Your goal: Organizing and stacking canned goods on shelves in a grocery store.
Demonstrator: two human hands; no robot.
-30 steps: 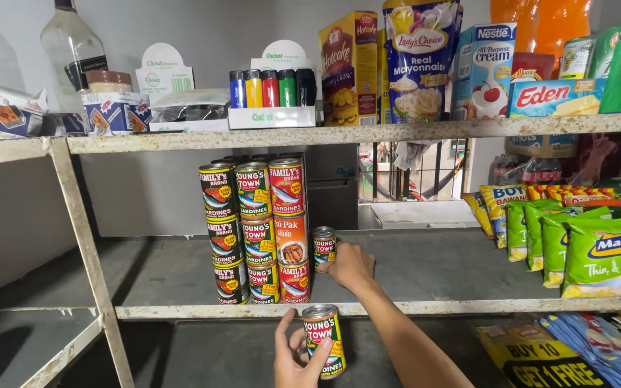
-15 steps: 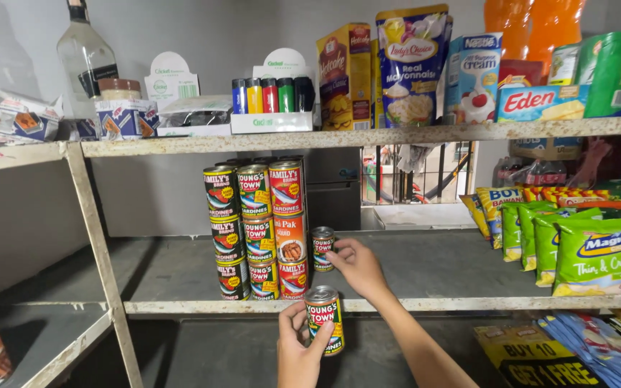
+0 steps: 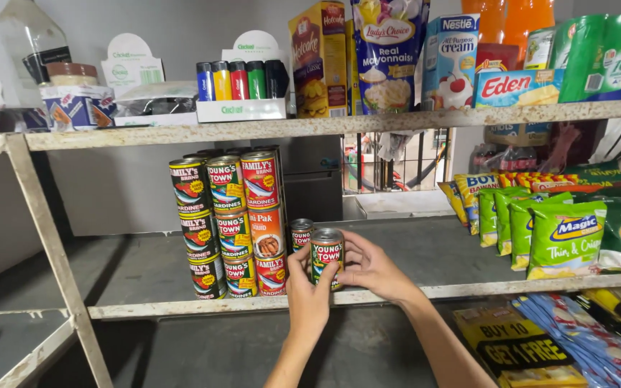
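Gripping green can (image 3: pixel 327 255) now, both hands: left hand (image 3: pixel 309 294), right hand (image 3: pixel 371 267) (raised to shelf (image 3: pixel 468 290) since earlier), fingers clenched.

A rough shelf rack (image 3: pixel 52 251) with chipped, whitish posts and rails fills the view. Its upper shelf (image 3: pixel 325 126) runs across from the left edge to the right edge, and the middle shelf (image 3: pixel 433 251) is a bare grey board with a pale front rail. Behind stands a plain grey wall (image 3: pixel 109 194), dim under the upper shelf. Through a gap at the back, a metal grille (image 3: pixel 389 169) lets in daylight.
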